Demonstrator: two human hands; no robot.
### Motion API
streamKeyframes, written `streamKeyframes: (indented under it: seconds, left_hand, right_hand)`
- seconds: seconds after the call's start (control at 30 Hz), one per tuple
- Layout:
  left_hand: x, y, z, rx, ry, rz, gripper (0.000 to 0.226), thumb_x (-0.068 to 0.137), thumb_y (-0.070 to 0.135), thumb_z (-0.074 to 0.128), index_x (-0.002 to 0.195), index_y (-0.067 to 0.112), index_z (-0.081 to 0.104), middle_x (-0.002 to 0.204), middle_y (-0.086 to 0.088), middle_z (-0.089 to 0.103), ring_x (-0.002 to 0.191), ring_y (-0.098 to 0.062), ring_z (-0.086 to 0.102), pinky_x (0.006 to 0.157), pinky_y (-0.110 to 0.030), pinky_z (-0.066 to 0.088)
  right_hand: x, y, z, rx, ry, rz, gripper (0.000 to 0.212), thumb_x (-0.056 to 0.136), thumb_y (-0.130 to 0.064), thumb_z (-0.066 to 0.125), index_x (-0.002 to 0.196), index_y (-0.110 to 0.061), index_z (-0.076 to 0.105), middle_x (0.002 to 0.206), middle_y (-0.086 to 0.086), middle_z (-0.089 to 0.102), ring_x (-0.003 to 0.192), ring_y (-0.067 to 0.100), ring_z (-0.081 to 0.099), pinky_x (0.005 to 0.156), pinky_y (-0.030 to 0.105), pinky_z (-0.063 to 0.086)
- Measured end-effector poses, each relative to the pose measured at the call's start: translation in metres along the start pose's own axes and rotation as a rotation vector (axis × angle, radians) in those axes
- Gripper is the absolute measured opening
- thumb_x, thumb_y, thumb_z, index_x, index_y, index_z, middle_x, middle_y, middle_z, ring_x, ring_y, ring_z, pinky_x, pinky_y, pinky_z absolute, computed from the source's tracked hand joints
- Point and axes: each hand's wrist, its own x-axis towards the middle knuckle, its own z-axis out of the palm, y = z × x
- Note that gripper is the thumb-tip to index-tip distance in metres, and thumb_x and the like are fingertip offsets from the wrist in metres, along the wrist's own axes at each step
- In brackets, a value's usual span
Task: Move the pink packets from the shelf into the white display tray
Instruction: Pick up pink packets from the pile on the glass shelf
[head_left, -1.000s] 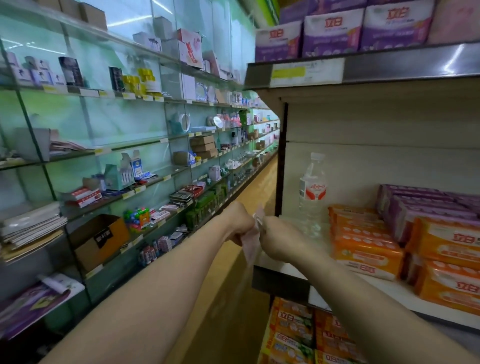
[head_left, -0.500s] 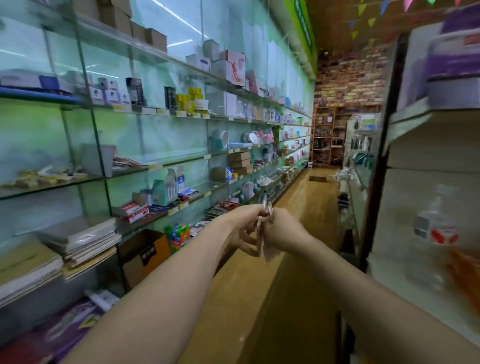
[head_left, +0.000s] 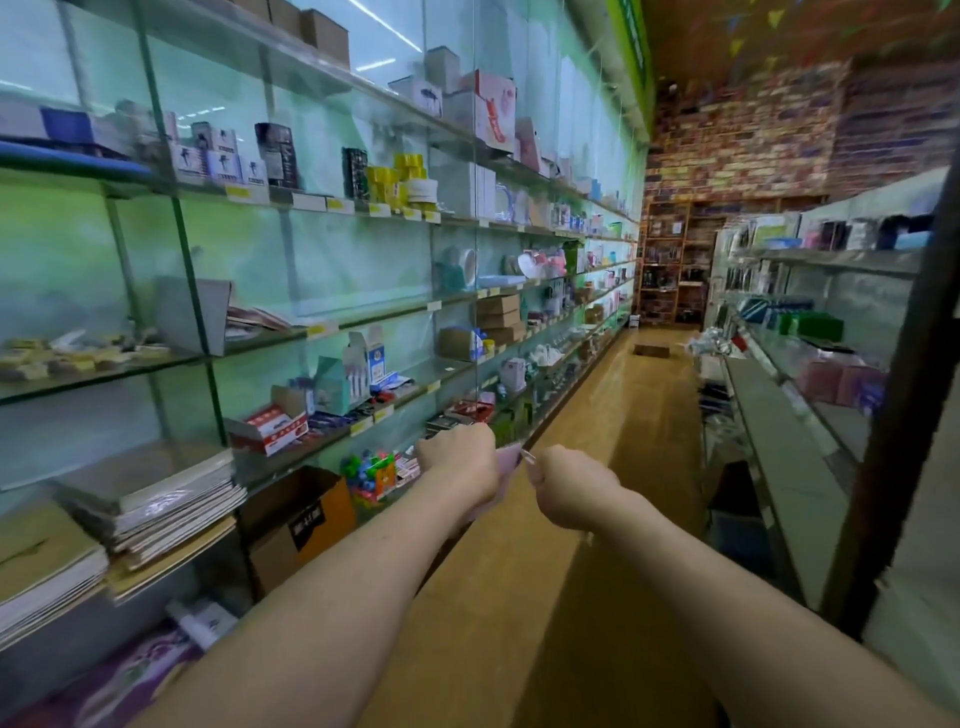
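Two hands, our left hand (head_left: 457, 462) and right hand (head_left: 569, 491), pinch thin pink flat packets (head_left: 508, 460) between them, at 12 o'clock over aisle. White tray not in view, so placing is still left, approx. mid-task.

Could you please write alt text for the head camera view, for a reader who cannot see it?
Two bare forearms reach forward down a shop aisle, the left hand and right hand both closed on a thin pink packet held between them. Glass shelves of boxed goods line the left; a brick wall ends the aisle.
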Motion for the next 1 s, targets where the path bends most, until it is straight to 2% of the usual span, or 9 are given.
streamKeyframes:
  seconds: [0.07, 0.17, 0.27, 0.33, 0.4, 0.5, 0.63, 0.83, 1.0]
  left_hand:
    - [0.023, -0.004, 0.006, 0.069, 0.033, 0.018, 0.023, 0.094, 0.038, 0.053, 0.097, 0.016, 0.06, 0.1, -0.002, 0.063, 0.099, -0.025, 0.059, 0.091, -0.04, 0.038]
    - [0.061, -0.007, 0.014, 0.161, 0.062, 0.054, 0.028, 0.094, 0.043, 0.052, 0.084, 0.018, 0.054, 0.082, 0.002, 0.055, 0.089, -0.023, 0.058, 0.095, -0.043, 0.031]
    - [0.107, -0.004, 0.018, 0.244, 0.084, 0.087, 0.017, 0.095, 0.027, 0.053, 0.081, 0.02, 0.047, 0.09, 0.003, 0.063, 0.094, -0.024, 0.06, 0.101, -0.046, 0.027]
    - [0.14, 0.002, 0.017, 0.32, 0.101, 0.114, 0.01, 0.093, 0.013, 0.051, 0.086, 0.021, 0.051, 0.096, 0.0, 0.066, 0.096, -0.024, 0.06, 0.101, -0.046, 0.027]
    - [0.171, 0.009, 0.016, 0.374, 0.115, 0.131, 0.015, 0.091, 0.007, 0.049, 0.09, 0.022, 0.053, 0.098, 0.0, 0.066, 0.098, -0.025, 0.06, 0.099, -0.044, 0.027]
    - [0.216, 0.02, 0.02, 0.414, 0.153, 0.153, 0.017, 0.09, 0.006, 0.048, 0.083, 0.022, 0.049, 0.097, 0.0, 0.066, 0.098, -0.025, 0.06, 0.098, -0.043, 0.027]
    - [0.27, 0.036, 0.032, 0.427, 0.17, 0.166, 0.017, 0.09, 0.009, 0.049, 0.082, 0.024, 0.049, 0.098, 0.001, 0.067, 0.099, -0.024, 0.06, 0.098, -0.044, 0.027]
    - [0.348, 0.058, 0.055, 0.424, 0.197, 0.189, 0.012, 0.094, 0.027, 0.053, 0.082, 0.025, 0.056, 0.093, 0.003, 0.068, 0.094, -0.021, 0.061, 0.096, -0.045, 0.027]
    - [0.416, 0.075, 0.079, 0.455, 0.188, 0.202, 0.017, 0.092, 0.014, 0.05, 0.096, 0.024, 0.063, 0.093, 0.003, 0.067, 0.096, -0.022, 0.059, 0.097, -0.046, 0.027]
  right_hand:
    - [0.023, 0.006, 0.001, -0.028, 0.004, 0.011, 0.014, 0.095, -0.008, 0.045, 0.1, -0.012, 0.058, 0.093, 0.006, 0.063, 0.085, 0.022, 0.063, 0.077, 0.032, 0.055]
    - [0.063, 0.016, 0.0, -0.062, 0.007, 0.0, 0.017, 0.094, -0.004, 0.045, 0.101, -0.01, 0.059, 0.092, 0.006, 0.062, 0.083, 0.021, 0.063, 0.077, 0.031, 0.056]
    - [0.111, 0.026, -0.005, -0.107, 0.028, -0.007, 0.018, 0.093, -0.002, 0.045, 0.101, -0.01, 0.059, 0.086, 0.005, 0.059, 0.078, 0.02, 0.059, 0.072, 0.03, 0.053]
    - [0.145, 0.034, -0.012, -0.123, 0.034, -0.007, 0.021, 0.092, -0.001, 0.045, 0.104, -0.009, 0.059, 0.09, 0.006, 0.061, 0.083, 0.022, 0.062, 0.077, 0.033, 0.054]
    - [0.177, 0.043, -0.018, -0.135, 0.039, -0.013, 0.023, 0.091, 0.0, 0.045, 0.108, -0.009, 0.059, 0.093, 0.006, 0.062, 0.086, 0.022, 0.063, 0.081, 0.035, 0.056]
    - [0.221, 0.056, -0.026, -0.141, 0.055, -0.03, 0.026, 0.09, 0.0, 0.046, 0.112, -0.009, 0.059, 0.099, 0.007, 0.063, 0.09, 0.024, 0.063, 0.083, 0.039, 0.056]
    - [0.267, 0.074, -0.032, -0.153, 0.054, -0.037, 0.025, 0.091, -0.001, 0.047, 0.11, -0.009, 0.06, 0.099, 0.007, 0.063, 0.09, 0.024, 0.064, 0.083, 0.039, 0.056]
    - [0.336, 0.101, -0.039, -0.167, 0.074, -0.02, 0.03, 0.09, -0.004, 0.05, 0.117, -0.012, 0.058, 0.104, 0.007, 0.063, 0.093, 0.024, 0.063, 0.084, 0.04, 0.056]
    - [0.398, 0.121, -0.039, -0.176, 0.062, 0.018, 0.031, 0.091, -0.003, 0.049, 0.12, -0.012, 0.056, 0.105, 0.007, 0.063, 0.094, 0.024, 0.063, 0.086, 0.039, 0.054]
